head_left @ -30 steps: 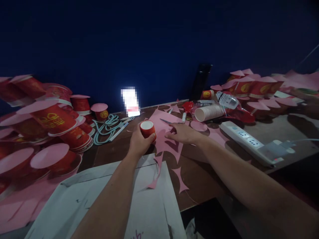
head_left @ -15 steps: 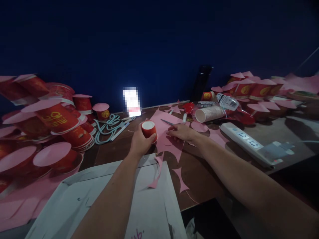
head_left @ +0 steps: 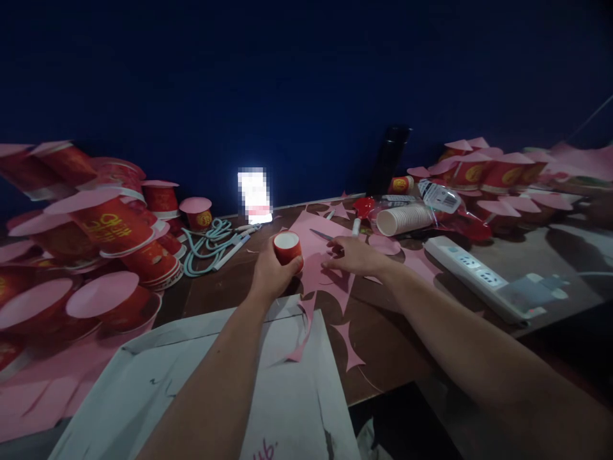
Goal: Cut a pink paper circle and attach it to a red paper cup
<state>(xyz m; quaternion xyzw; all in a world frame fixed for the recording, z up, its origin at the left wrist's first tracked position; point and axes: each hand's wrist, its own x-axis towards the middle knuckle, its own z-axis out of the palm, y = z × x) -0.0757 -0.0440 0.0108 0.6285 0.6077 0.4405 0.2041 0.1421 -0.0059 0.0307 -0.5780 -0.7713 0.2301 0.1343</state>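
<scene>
My left hand [head_left: 271, 271] is wrapped around a red paper cup [head_left: 290, 252], which stands upright with its white inside facing up. The cup is at the left edge of a pink paper sheet [head_left: 311, 220] with curved cut-outs. Over that sheet is my right hand [head_left: 357, 257], thumb and forefinger apart with nothing visible between them. A thin dark pointed blade [head_left: 320, 234] runs from beside its knuckles toward the left; its other end is hidden, and I cannot tell whether it touches the hand. Pink paper scraps [head_left: 348, 345] lie nearer me.
Red cups with pink paper tops [head_left: 103, 295] crowd the left; more cups [head_left: 472, 172] stand back right. A coiled pale cable [head_left: 194, 252], a lit phone [head_left: 255, 195], stacked cups [head_left: 405, 220] in plastic and a power strip [head_left: 472, 275] surround the work area. A white box [head_left: 287, 390] sits in front.
My right thumb and forefinger have spread apart. The left hand still holds the cup in the same place; the whole view has shifted slightly.
</scene>
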